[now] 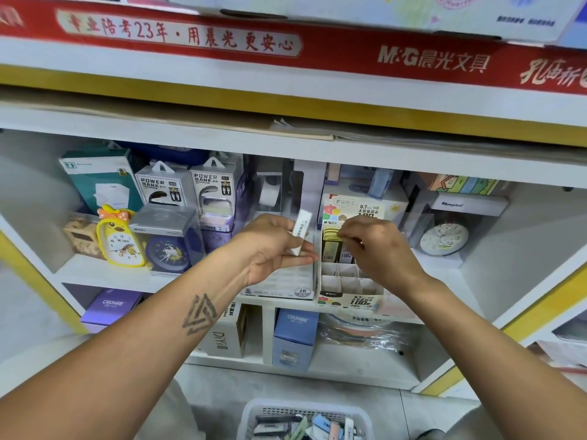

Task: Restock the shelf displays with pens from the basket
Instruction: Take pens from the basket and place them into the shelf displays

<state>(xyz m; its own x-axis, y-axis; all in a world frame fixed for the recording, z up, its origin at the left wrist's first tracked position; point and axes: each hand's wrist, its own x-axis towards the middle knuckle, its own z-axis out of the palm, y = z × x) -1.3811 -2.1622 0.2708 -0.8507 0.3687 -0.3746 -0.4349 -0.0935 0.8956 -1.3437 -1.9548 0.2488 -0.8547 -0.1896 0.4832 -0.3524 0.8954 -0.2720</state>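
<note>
Left hand (275,246): I see it raised in front of the shelf, thumb and fingers pinching a slim white packet (300,231) that stands tilted, its top leaning right.
Right hand (374,246): fingers curled over the back rows of the display box (346,281); they pinch a small dark packet (344,249) at the top of a slot, though I cannot tell how firmly.
Display box: sits on the middle shelf, just right of a white 2B box (282,287); back slots hold dark packets, the front slots I see are bare card.
2B box: touching the display box's left side, partly hidden behind my left hand.
Basket (305,419): on the floor at the bottom edge of the view, below both hands, holding a jumble of small packets.
Clocks (122,239): a yellow duck one and a dark blue one, well left of my hands.
Power banks (187,185): boxed, behind the clocks.
</note>
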